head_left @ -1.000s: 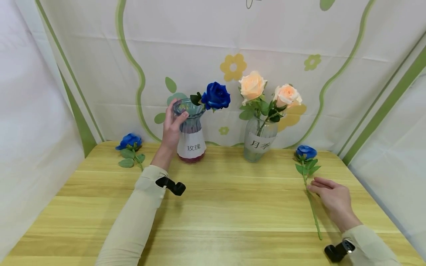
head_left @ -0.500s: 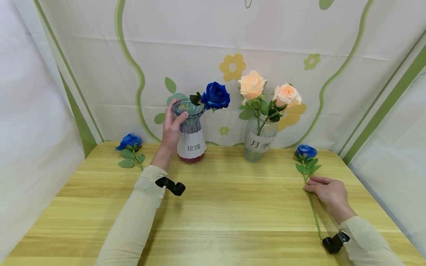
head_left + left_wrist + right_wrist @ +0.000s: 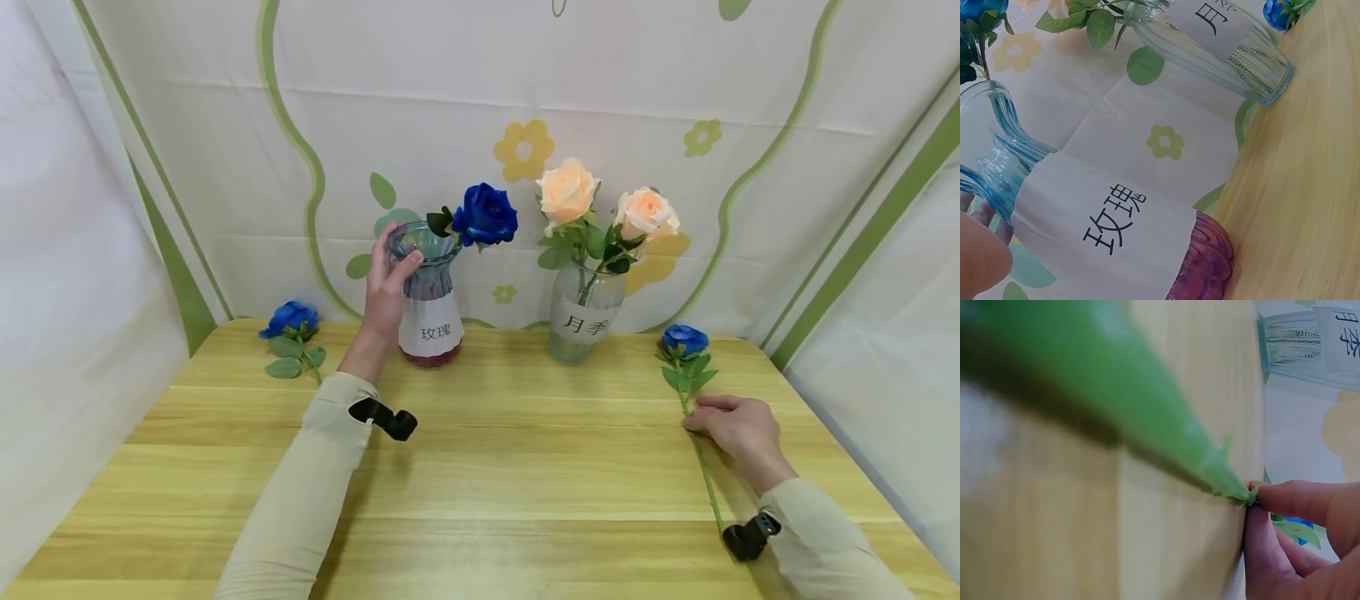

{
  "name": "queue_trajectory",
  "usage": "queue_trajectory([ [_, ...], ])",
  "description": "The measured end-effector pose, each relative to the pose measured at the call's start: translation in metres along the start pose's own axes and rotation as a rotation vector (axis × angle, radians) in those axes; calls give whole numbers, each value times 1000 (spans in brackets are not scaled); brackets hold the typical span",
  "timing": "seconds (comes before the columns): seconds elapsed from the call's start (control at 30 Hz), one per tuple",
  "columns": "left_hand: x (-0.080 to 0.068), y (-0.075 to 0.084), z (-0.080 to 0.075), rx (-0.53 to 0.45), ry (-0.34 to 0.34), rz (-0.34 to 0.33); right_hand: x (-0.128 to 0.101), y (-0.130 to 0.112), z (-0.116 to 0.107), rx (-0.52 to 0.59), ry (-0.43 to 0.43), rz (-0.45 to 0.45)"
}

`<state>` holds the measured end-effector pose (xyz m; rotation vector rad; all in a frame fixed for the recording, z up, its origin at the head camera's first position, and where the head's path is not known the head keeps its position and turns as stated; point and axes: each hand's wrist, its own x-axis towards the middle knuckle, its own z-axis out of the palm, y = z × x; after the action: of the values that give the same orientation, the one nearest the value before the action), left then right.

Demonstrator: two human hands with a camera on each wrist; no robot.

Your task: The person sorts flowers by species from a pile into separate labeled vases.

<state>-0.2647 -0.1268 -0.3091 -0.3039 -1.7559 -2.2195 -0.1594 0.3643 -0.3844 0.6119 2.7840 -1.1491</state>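
Now the right hand [image 3: 738, 429] has curled its fingers onto the stem of the blue rose [image 3: 684, 340] lying on the table [image 3: 510, 467] — before it only rested open beside it; left hand [image 3: 386, 287] grips the blue vase [image 3: 429, 300].

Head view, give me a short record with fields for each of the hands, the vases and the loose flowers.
left hand: grips the neck of the blue and purple vase
right hand: pinches the stem of the blue rose on the table
blue and purple vase: upright, paper label, one blue rose in it
clear vase: upright, labelled, two peach roses
other loose blue rose: lies at the table's far left
table: light wood
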Motion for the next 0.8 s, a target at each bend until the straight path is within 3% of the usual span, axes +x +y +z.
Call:
queue_trajectory([
  [0.23, 0, 2, -3, -5, 6, 16, 1, -3, 4, -15, 24, -38],
  [0.43, 1, 2, -4, -1, 6, 7, 5, -3, 7, 71, 16, -1],
  [0.57, 0, 1, -3, -6, -2, -8, 5, -5, 7, 290, -1, 28],
  [0.8, 0, -1, 0, -14, 3, 2, -4, -29, -7, 921, -67, 34],
])
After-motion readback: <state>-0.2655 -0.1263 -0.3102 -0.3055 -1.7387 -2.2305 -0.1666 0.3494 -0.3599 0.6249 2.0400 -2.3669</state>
